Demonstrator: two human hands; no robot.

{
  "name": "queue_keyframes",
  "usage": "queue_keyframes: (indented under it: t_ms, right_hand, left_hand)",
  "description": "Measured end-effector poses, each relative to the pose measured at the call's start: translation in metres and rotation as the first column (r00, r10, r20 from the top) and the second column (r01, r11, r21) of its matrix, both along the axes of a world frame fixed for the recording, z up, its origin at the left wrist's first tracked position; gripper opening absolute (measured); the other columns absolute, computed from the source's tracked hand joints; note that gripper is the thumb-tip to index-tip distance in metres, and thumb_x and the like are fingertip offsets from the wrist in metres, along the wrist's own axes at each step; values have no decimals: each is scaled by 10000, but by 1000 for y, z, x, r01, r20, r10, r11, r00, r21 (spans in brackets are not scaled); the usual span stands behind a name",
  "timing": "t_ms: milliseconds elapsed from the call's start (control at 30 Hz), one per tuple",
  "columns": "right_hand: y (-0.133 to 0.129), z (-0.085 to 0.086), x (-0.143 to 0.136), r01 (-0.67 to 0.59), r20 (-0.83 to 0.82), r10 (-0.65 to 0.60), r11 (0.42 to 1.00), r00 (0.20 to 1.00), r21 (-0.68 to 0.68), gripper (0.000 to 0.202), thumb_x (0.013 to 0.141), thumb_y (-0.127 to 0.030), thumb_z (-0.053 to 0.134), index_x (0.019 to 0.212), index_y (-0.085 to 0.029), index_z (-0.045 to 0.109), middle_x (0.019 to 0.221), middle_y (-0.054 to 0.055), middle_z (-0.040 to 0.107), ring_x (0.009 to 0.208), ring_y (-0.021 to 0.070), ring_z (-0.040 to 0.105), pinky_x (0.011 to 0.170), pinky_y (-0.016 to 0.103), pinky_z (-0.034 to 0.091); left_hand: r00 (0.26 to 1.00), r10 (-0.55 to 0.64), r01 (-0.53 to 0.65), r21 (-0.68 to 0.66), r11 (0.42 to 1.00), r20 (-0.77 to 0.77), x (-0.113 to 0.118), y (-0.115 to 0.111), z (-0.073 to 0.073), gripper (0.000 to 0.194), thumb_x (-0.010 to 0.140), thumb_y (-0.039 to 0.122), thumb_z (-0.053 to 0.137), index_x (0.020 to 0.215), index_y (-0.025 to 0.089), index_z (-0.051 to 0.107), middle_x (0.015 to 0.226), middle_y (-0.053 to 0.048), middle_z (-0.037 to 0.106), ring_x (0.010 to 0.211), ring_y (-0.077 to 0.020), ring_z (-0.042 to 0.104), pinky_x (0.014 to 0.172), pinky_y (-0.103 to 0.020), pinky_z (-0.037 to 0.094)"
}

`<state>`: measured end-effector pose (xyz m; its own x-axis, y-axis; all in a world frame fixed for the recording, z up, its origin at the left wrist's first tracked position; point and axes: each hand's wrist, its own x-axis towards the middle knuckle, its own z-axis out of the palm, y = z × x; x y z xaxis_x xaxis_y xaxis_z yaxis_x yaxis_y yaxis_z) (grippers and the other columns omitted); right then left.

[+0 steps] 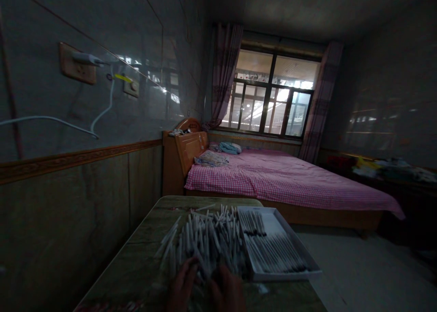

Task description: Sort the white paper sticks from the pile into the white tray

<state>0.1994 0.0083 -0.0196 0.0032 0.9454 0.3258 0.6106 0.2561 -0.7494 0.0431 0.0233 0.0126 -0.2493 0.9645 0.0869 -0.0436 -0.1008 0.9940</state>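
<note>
A big loose pile of thin white sticks (205,239) lies on a mottled table (143,266). Both of my hands rest on the near edge of that pile at the bottom of the head view. My left hand (182,284) has its fingers spread over the sticks. My right hand (228,287) lies beside it, fingers on the sticks too; whether either hand grips any cannot be told in the dim light. Right of the pile sits a flat white tray (307,262) holding several dark-tipped sticks laid side by side.
The table stands against a tiled wall (68,120) on the left, with a socket and charger cable (102,98). Beyond it is a bed with a pink checked cover (290,180) under a curtained window (269,98). A cluttered low shelf (392,171) runs along the right.
</note>
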Motion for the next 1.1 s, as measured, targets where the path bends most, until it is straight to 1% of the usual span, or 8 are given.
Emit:
queue_keyframes:
  t_ms: [100, 233, 333, 467, 567, 800, 900, 1100]
  right_hand:
    - [-3, -16, -12, -6, -120, 9, 1000, 993, 28, 113, 848, -281, 586, 824, -209, 670, 743, 42, 721, 675, 190, 644, 624, 258, 438]
    - [0, -25, -18, -34, -229, 44, 998, 973, 44, 285, 887, -448, 585, 902, -200, 725, 864, 100, 769, 799, 255, 704, 724, 326, 502]
    - [-1, -21, -13, -47, -243, 48, 999, 969, 9, 333, 896, -492, 566, 885, -210, 744, 844, 93, 774, 799, 263, 714, 716, 330, 508]
    - [-5, -9, 5, 61, -238, -59, 998, 970, 2, 325, 933, -477, 500, 840, -242, 705, 778, 48, 738, 753, 223, 694, 683, 280, 492]
    - [-7, -3, 20, 132, -241, -119, 991, 963, 38, 292, 947, -427, 458, 880, -245, 676, 812, 44, 725, 776, 215, 686, 705, 269, 499]
    - [-5, -11, 29, 92, 10, -94, 989, 995, 117, 254, 907, -193, 441, 1007, -227, 672, 951, 76, 719, 872, 223, 703, 753, 278, 501]
    - [-8, -12, 26, 53, 162, -71, 992, 984, 116, 272, 900, -146, 458, 1023, -242, 681, 990, 73, 708, 883, 217, 707, 734, 263, 486]
    - [-10, 0, 9, 40, 290, -55, 997, 956, 59, 199, 880, -145, 552, 993, -244, 683, 999, 62, 707, 874, 208, 709, 723, 252, 473]
  left_hand:
    - [996, -92, 92, -52, 994, -5, 3, -4, 2, 704, 473, 857, 681, 770, 225, 770, 802, -73, 806, 835, -302, 739, 793, -397, 596]
    - [999, -31, 30, -57, 998, -26, 1, -5, 6, 704, 449, 883, 664, 681, 224, 743, 711, -64, 774, 793, -314, 731, 795, -414, 593]
    - [1000, -3, 2, -48, 999, -26, -2, -4, 9, 682, 471, 883, 650, 650, 230, 725, 706, -68, 771, 759, -309, 723, 742, -408, 596]
    - [998, 61, -60, -73, 996, 12, -6, -1, 12, 604, 549, 850, 607, 616, 255, 686, 640, -56, 739, 674, -286, 699, 633, -382, 583]
    - [998, 46, -39, -122, 992, 52, -10, -2, 13, 472, 620, 759, 594, 608, 290, 644, 609, -37, 715, 619, -267, 688, 564, -361, 565]
    - [974, 225, -224, -106, 969, -6, -17, 0, 10, 440, 621, 723, 599, 674, 287, 630, 614, -28, 688, 703, -300, 703, 586, -389, 571]
    - [976, 217, -215, -122, 969, 2, -20, 0, 12, 410, 677, 687, 559, 718, 288, 646, 573, -10, 637, 649, -277, 672, 529, -365, 529]
    - [985, 168, -170, -106, 980, -27, -19, -4, 17, 368, 731, 640, 550, 755, 288, 654, 517, 25, 557, 522, -225, 568, 479, -340, 471]
